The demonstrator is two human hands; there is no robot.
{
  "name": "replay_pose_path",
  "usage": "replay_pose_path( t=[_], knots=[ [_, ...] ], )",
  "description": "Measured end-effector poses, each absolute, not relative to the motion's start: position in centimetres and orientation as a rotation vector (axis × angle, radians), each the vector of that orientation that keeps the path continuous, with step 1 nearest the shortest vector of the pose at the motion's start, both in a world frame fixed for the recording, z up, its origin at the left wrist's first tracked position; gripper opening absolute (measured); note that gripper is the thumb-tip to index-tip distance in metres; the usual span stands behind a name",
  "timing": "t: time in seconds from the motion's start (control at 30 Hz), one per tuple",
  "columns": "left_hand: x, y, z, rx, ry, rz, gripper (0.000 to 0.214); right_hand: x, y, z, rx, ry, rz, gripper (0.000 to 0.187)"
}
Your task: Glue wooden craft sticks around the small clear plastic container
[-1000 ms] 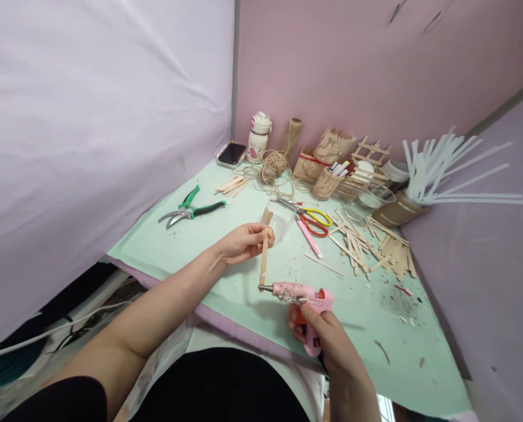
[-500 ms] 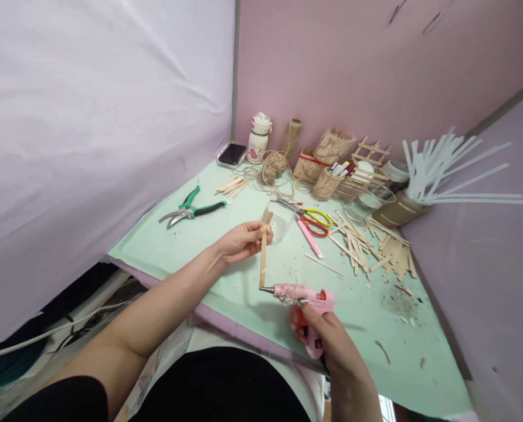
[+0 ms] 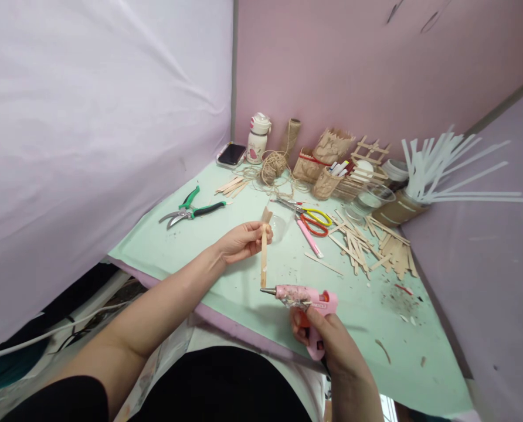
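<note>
While the left hand [image 3: 244,242] is pinching a wooden stick [image 3: 264,261] — fingers [image 3: 253,235] closed — the right hand [image 3: 332,331] is gripping a pink glue gun [image 3: 294,294] near the counter's [image 3: 362,299] front edge.

Soft, even light from a source I can't see covers the table [image 3: 226,281], brightest on the pale cloth [image 3: 103,117] beyond and left of my left hand [image 3: 246,242], dimmer on the pink wall [image 3: 332,70] ahead. Shadows are faint, one streaking right of my right hand [image 3: 325,331]. The wide lens bends the table's edges around me; lettering on the glue gun [image 3: 305,296] looks soft.
</note>
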State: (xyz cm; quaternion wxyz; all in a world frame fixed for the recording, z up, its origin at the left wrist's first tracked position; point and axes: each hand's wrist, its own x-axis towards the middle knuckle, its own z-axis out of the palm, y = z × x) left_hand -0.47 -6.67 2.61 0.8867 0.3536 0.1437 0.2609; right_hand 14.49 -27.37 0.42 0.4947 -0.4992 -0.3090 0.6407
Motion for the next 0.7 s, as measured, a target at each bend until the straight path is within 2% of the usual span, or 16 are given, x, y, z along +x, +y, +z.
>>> replay_pose_path(
  t=[0.7],
  knots=[
    [-0.31,-7.44,1.71,0.87,0.253,0.36,0.04,14.43,-27.0,-0.08,-1.219,-0.701,1.497,0.048]
  ],
)
